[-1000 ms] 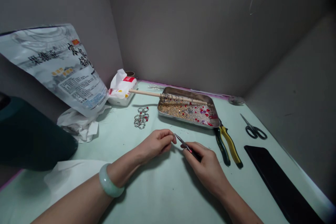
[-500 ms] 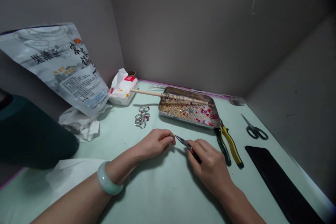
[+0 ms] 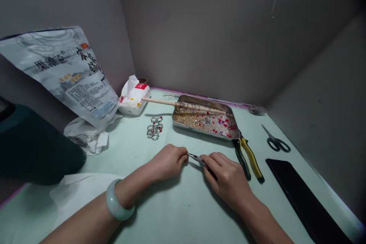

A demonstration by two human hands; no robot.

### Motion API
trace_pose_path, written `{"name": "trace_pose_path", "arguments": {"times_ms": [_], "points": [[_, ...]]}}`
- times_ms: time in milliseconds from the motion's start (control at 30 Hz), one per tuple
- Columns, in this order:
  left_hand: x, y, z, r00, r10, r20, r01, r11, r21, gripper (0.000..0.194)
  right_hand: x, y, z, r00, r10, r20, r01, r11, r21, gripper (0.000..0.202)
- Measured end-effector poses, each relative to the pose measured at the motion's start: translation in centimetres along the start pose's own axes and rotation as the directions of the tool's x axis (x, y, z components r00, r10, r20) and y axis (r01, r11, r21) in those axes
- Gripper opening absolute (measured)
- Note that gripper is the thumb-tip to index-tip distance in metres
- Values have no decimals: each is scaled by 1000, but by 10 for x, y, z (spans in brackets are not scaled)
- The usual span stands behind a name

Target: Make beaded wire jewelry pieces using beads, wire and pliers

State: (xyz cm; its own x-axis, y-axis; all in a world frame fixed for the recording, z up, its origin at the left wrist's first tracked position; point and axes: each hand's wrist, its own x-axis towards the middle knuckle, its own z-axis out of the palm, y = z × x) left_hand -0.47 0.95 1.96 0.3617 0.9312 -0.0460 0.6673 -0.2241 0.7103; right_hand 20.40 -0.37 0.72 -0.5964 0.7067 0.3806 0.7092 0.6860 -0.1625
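Observation:
My left hand (image 3: 170,162), with a pale green bangle (image 3: 116,202) on its wrist, is closed in a pinch over the table. What its fingertips hold is too small and hidden to make out. My right hand (image 3: 225,173) grips needle-nose pliers (image 3: 197,158) by the handles. The pliers' tip points left and meets the left fingertips. Beyond the left hand lies a cluster of wire rings (image 3: 154,129) with red beads. Behind both hands stands a metal tray (image 3: 204,132) of gold, clear and red beads, with a wooden stick (image 3: 160,101) laid across it.
Yellow-and-green pliers (image 3: 250,158), scissors (image 3: 275,140) and a black phone-like slab (image 3: 303,198) lie on the right. To the left are a dark green bottle (image 3: 37,145), a large printed pouch (image 3: 77,76), crumpled tissue (image 3: 88,137) and a tissue pack (image 3: 134,97).
The pliers' tip has tilted flatter and come onto the left fingertips. My left hand has turned and lowered slightly; the right hand has shifted a little left.

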Motion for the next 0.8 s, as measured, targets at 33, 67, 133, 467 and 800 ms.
{"name": "trace_pose_path", "arguments": {"times_ms": [33,67,133,467,800], "points": [[0,1,0,1000,3,2,-3,999,-32,22,0,0,0,1000,12,-4,-12,1000,23,22],[1,2,0,1000,4,9,-3,996,-84,22,0,-1,0,999,37,-9,-36,998,60,22],[1,4,0,999,-27,38,35,971,-235,21,1,-3,0,994,112,-9,-109,978,176,21],[2,5,5,964,-166,207,265,625,-734,17,5,-4,-5,865,446,230,-479,595,645,26],[2,8,6,981,-140,136,195,697,-690,18,6,-12,-6,868,399,295,-489,583,649,28]]}}
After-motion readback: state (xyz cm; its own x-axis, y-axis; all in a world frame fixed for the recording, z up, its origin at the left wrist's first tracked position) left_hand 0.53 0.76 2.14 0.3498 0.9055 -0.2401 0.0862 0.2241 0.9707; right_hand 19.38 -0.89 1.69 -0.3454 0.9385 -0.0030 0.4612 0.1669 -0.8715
